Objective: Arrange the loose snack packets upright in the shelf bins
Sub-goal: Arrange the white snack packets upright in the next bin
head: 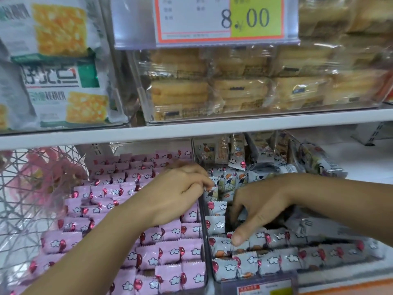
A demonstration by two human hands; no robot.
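Two bare hands work over a shop shelf of small snack packets. Near the centre, the left hand (180, 188) has its fingers curled and its tips bunched on the top edge of an upright packet (210, 191), just beside the clear divider (204, 231) between two bins. At 4 o'clock, the right hand (261, 207) reaches down into a gap among the white packets (270, 260). Its fingertips are hidden there, so what they hold, if anything, cannot be told, while the thumb (238, 237) presses on a packet top. The white packets fill the bin at 5 o'clock, in upright rows at the front. Behind the hands, toward 1 o'clock, leaning packets (265, 150) stand tilted and loose, their print too blurred to read. Pink packets (170, 254) stand in rows in the bin at 7 o'clock, partly covered by the left forearm. A wire basket (25, 188) at 9 o'clock holds something pink that is hard to make out. Above the shelf board (191, 129), wrapped cakes (240, 92) sit at 1 o'clock, green-and-white bags (63, 88) at 10 o'clock, cut off by the edge, and a price tag (219, 18) reading 8.00 at 12 o'clock. A second label (261, 288) at 5 o'clock is cropped by the bottom edge.
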